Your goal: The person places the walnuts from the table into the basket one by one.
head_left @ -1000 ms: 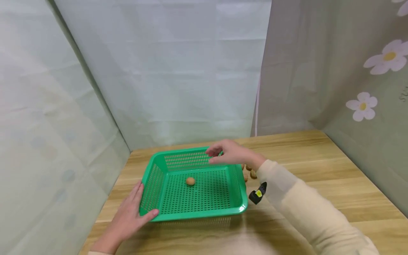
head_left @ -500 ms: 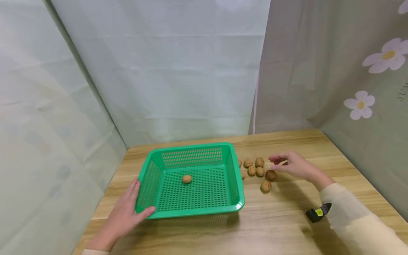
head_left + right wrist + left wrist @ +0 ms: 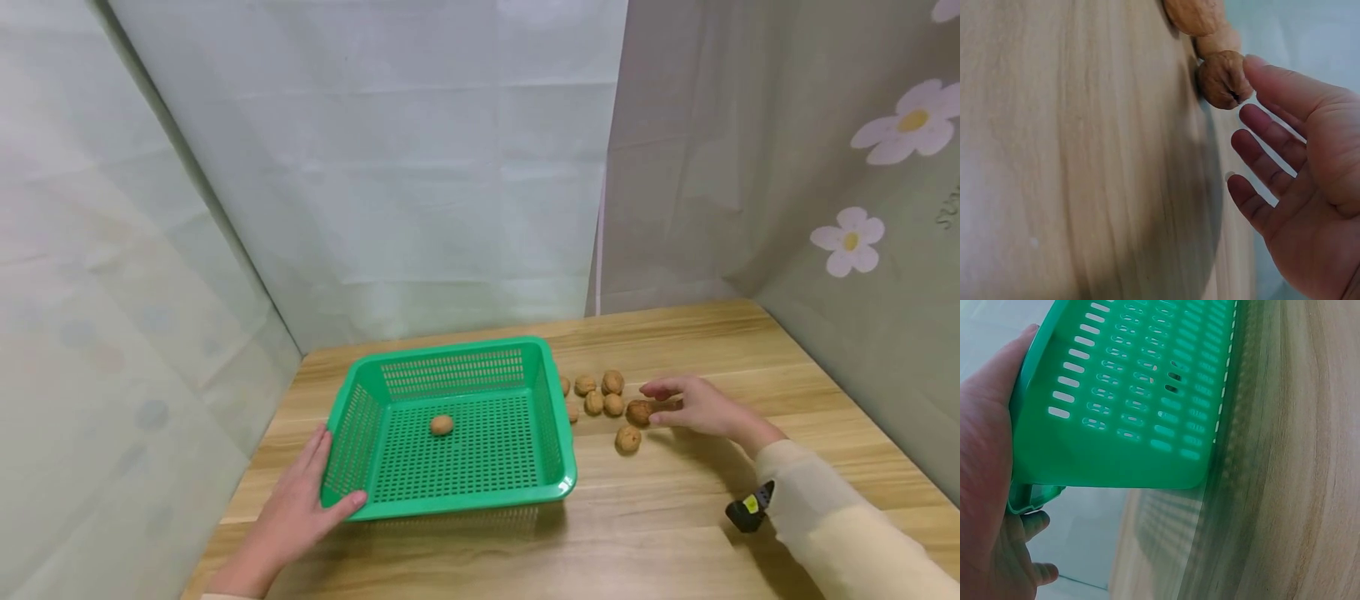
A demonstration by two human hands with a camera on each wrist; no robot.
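In the head view my left hand [image 3: 296,500] grips the near left corner of a green plastic basket [image 3: 457,502], thumb over the front rim and fingers along the left side. The left wrist view shows the hand at the rim of the basket's slotted wall [image 3: 1110,456]. One walnut [image 3: 442,425] lies inside on the basket floor. On the right, my right hand [image 3: 701,407] reaches over a darker walnut [image 3: 639,412], thumb tip right at its shell. In the right wrist view the other fingers [image 3: 1263,156] are spread, not closed round that cracked walnut [image 3: 1224,80].
Several more walnuts [image 3: 612,382] lie loosely grouped right of the basket, some partly hidden by its wall. A single walnut [image 3: 627,439] sits nearer the front. The wooden table [image 3: 675,533] ends at pale cloth hangings [image 3: 450,208] behind and at both sides.
My right hand has moved from above the basket rightward to the walnuts, then lowered to the darker one. The left hand has stayed at the basket corner.
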